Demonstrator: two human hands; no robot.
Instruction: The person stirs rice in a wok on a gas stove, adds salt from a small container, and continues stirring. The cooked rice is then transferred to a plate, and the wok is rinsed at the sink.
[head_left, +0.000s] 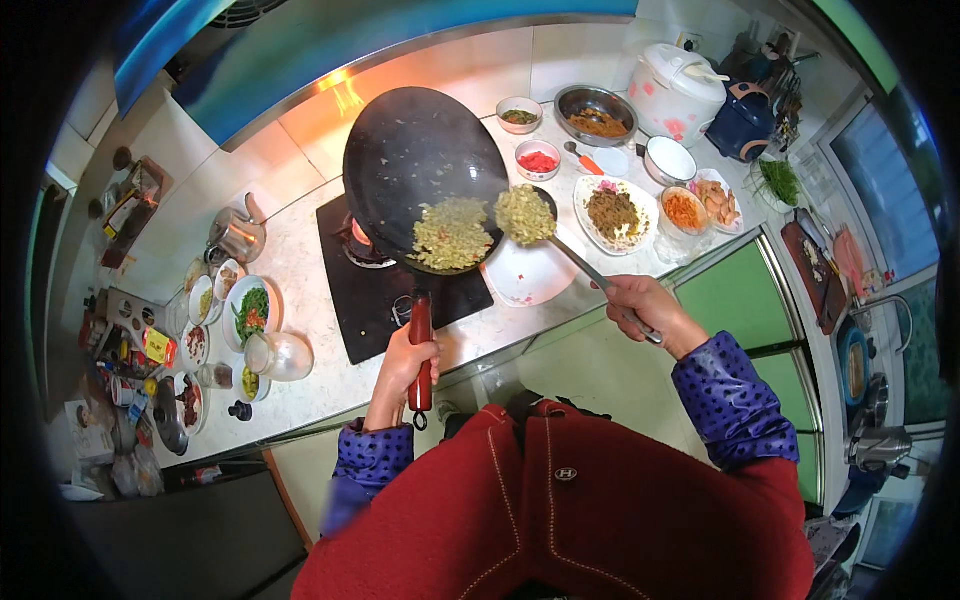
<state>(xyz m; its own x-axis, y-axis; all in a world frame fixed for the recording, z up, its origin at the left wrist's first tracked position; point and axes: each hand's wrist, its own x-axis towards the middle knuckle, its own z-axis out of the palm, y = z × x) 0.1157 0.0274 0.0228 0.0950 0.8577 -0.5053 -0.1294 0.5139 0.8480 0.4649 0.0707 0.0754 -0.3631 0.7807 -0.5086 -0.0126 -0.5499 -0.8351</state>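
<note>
My left hand (409, 365) grips the red handle (421, 352) of a black wok (427, 157), which is tilted above the stove. Chopped yellow-green food with small red bits (451, 234) lies at the wok's lower side. In my right hand (651, 311) is the long handle of a metal ladle (581, 262); its bowl, heaped with the same food (525, 215), is just right of the wok's rim. Partly beneath the ladle, a white dish (529, 281) with a small floral pattern stands on the counter. A glowing burner (361, 232) shows beside the wok's left edge.
Bowls of red (538, 161) and orange (682, 211) chopped food, a plate of brown minced food (615, 214) and a rice cooker (677, 94) stand rightward. Leftward are a kettle (238, 231), a glass jar (279, 356) and a bowl of greens (251, 313). The range hood's edge (420, 46) runs above.
</note>
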